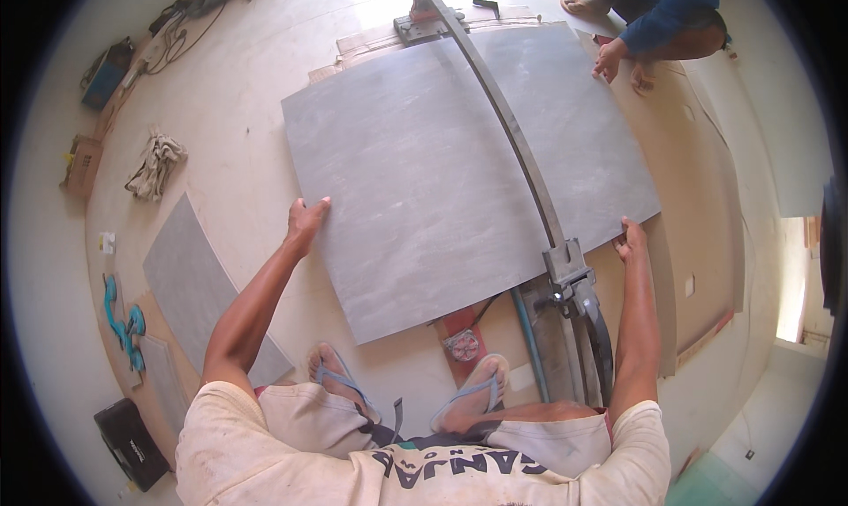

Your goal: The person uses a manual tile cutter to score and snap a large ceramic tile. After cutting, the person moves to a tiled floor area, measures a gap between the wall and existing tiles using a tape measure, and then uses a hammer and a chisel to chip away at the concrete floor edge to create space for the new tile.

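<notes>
Cream T-shirt [424, 484] cloth fills the bottom of my feed. Ahead, I read both hands as partly closed: the left hand [306, 223] grips the left edge of the large grey tile [406, 179], the right hand [631, 241] its near right corner, most fingers hidden underneath. That tile lies under the tile cutter's rail [520, 144]; a co-worker's hand [609, 60] meets its far right edge. Uneven pulling among these hands, I judge, could skew it under the rail, and a knock could chip a corner.
</notes>
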A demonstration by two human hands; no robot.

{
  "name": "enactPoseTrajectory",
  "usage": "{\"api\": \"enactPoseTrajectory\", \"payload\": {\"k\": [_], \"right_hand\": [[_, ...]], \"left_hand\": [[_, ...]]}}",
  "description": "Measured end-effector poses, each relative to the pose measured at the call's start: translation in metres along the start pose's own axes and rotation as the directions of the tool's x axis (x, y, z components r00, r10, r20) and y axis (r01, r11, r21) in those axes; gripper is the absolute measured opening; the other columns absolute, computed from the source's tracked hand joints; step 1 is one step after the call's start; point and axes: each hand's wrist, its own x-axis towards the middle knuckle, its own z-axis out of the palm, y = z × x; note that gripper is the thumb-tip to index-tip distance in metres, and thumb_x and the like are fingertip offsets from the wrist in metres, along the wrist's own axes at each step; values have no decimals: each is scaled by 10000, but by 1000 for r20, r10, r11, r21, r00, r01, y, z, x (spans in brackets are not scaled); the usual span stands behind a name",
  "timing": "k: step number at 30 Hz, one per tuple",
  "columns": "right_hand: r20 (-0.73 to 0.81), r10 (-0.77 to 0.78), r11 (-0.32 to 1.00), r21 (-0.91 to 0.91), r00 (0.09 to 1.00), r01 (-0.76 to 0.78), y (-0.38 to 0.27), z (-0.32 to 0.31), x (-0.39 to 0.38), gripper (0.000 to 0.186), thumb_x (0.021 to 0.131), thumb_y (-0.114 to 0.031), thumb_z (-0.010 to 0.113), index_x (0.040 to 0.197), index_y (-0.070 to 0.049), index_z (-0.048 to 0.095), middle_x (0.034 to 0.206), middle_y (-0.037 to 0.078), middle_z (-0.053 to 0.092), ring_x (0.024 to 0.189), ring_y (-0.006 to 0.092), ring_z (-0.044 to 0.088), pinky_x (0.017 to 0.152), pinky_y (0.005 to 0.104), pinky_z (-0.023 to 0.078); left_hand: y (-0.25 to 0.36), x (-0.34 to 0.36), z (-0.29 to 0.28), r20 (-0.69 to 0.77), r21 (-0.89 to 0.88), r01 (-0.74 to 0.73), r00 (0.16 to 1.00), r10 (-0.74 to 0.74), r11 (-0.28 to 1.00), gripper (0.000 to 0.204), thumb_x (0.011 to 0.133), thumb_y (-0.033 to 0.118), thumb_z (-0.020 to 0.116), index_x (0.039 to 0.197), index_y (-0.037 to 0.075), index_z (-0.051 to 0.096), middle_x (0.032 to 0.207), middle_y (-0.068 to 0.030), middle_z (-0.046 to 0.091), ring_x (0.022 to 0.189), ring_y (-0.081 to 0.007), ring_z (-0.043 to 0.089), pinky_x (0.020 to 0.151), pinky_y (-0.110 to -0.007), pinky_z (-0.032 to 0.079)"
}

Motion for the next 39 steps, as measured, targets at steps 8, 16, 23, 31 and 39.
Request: {"api": "enactPoseTrajectory", "payload": {"k": [8, 16, 23, 31, 39], "right_hand": [[-23, -16, 1000, 2, 1000, 16, -32, -11, 46, 372, 901, -198, 619, 1235, -51, 545, 1217, 95, 558, 1089, 251, 545, 900, 414, 442], [-25, -27, 999, -28, 999, 26, -29, -17, 94, 235, 904, -215, 627, 1103, -101, 579, 1034, 36, 597, 943, 208, 568, 827, 374, 459], [-64, -37, 999, -34, 997, 35, -26, -15, 102, 213, 886, -193, 649, 1073, -105, 601, 1029, 35, 599, 952, 203, 567, 820, 377, 461], [-54, -54, 998, 14, 997, 55, -29, -13, 93, 234, 875, -165, 666, 1087, -87, 602, 1012, 32, 615, 955, 207, 587, 837, 385, 470], [3, -80, 996, 30, 997, 80, -28, -19, 106, 263, 894, -171, 647, 1133, -76, 595, 1074, 40, 624, 1012, 210, 595, 897, 392, 473]], "left_hand": [[24, 4, 34, 108, -43, -39, 993, 44, 998, 694, 841, 350, 676, 1267, -125, 403, 1246, -242, 505, 1156, -307, 499, 974, -432, 408], [37, 21, 56, 73, -78, -82, 993, 88, 994, 572, 843, 321, 680, 1196, -75, 466, 1153, -184, 553, 1056, -260, 535, 923, -405, 434], [45, 13, 57, 80, -16, -31, 996, 32, 999, 538, 846, 305, 681, 1179, -70, 485, 1138, -186, 577, 1023, -249, 561, 883, -386, 454], [39, 15, 56, 82, -69, -94, 992, 100, 993, 440, 849, 310, 690, 1081, -17, 508, 913, -75, 549, 773, -148, 504, 659, -310, 420], [29, 19, 55, 113, -68, -79, 990, 86, 995, 423, 854, 307, 700, 1059, -11, 512, 880, -55, 536, 733, -128, 499, 592, -295, 415]]}}
